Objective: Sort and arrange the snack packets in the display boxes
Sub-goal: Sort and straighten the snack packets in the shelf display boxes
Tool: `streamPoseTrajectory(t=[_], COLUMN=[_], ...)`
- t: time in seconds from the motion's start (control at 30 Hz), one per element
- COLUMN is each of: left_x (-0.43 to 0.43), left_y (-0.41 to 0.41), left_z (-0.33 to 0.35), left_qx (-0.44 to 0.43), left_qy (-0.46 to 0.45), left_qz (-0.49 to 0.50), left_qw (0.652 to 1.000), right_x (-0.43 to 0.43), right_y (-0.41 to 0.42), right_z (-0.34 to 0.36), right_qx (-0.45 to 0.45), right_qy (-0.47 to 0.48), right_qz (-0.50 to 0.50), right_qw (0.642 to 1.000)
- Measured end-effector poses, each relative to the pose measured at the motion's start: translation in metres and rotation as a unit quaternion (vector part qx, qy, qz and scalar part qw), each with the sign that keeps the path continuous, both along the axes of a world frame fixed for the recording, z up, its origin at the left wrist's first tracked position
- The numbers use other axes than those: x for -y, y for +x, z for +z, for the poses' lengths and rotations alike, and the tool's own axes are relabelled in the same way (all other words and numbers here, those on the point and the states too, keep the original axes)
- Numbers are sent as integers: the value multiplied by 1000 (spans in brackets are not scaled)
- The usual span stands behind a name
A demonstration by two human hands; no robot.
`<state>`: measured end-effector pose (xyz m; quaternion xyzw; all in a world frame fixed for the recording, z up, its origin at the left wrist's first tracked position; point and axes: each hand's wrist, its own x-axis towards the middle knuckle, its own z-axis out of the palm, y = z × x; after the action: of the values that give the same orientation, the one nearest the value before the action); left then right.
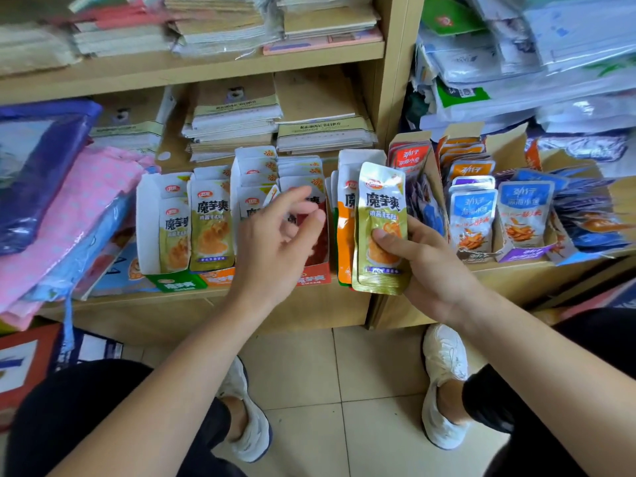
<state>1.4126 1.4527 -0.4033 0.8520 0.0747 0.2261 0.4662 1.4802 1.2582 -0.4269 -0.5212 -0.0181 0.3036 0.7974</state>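
1. The green konjac packet [380, 215] isn't in any box yet. It's upright in our right hand [430, 273], out in front of the shelf edge [213, 299].
2. Grip-wise, the right thumb [387, 237] presses on the lower front of the packet and the fingers wrap round the back, so that hand is closed firmly on it.
3. Tucked right behind the held packet are some orange packets [344, 235]. We honestly can't tell if they're in the same grip or standing in a box.
4. Our left hand [275, 246] hovers just left of the grip, in front of the red box [315, 278]. Its fingers are loosely curled and there's nothing in it that we can see.
5. Further left of the grip, the green box [175, 285] already has matching green packets [210, 225] standing face-front, so we'd guess that's where ours goes.
6. On the other side of the grip, the blue fish packets [469, 218] stand neatly, but a slumped dark-blue pile [585, 215] at the far end needs sorting. We'd call the job roughly halfway.
7. Behind it all are the notebook stacks [234, 122]. There's a pink dotted bag [86, 208] way off left and our white shoes [444, 383] on the tiles below.
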Motion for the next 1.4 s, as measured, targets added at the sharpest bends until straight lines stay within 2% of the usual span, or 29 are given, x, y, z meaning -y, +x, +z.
streamPoseTrajectory(t=[0.03, 0.1, 0.17, 0.37, 0.53, 0.67, 0.77, 0.83, 0.9, 0.97, 1.03, 1.1, 1.17, 1.2, 1.27, 1.33, 1.4], left_x=[7, 16, 18, 21, 19, -13, -37, -39, -35, -31, -30, -27, -20, -15, -1, 13, 20], left_y=[-2, -4, -4, 0, 1, 6, 10, 12, 13, 16, 17, 15, 9, 4, -6, -15, -20], left_z=[2, 1, -2, -13, -14, -7, -10, -17, -26, -30, -25, -20, -17, -14, -11, -6, -6], left_qx=[-71, -166, -184, -119, -59, 41, 60, 36, 2, -44, -77, -32, 28, 24, -52, -133, -155], left_qy=[-83, -217, -264, -263, -246, -162, -110, -58, 85, 234, 262, 237, 203, 152, -3, -196, -303], left_qz=[-29, -100, -128, 7, 46, 130, 162, 153, 147, 156, 179, 174, 124, 87, 23, -35, -71], left_qw=[994, 957, 938, 957, 966, 977, 979, 986, 985, 958, 945, 955, 971, 984, 998, 971, 938], right_x=[-2, -5, -7, -9, -6, -1, 2, 1, -1, -1, -1, 0, -1, -2, -7, -14, -21], right_y=[-1, -4, -6, -7, -4, 5, 9, 9, 8, 7, 7, 6, 5, 3, 0, -6, -12], right_z=[0, -2, -3, -5, -7, 0, 2, 1, 0, -1, -2, -3, -3, -3, -1, 1, 3], right_qx=[4, 14, 23, 29, -3, 11, 30, 32, 31, 26, 24, 27, 31, 33, 38, 46, 56], right_qy=[5, 10, 7, -25, -40, -42, -44, -48, -51, -54, -57, -57, -47, -39, -23, -6, 7], right_qz=[-12, -33, -40, -43, -97, -153, -162, -156, -148, -138, -126, -115, -104, -97, -82, -64, -48], right_qw=[1000, 999, 999, 998, 994, 987, 985, 986, 987, 989, 990, 991, 993, 994, 996, 997, 997])
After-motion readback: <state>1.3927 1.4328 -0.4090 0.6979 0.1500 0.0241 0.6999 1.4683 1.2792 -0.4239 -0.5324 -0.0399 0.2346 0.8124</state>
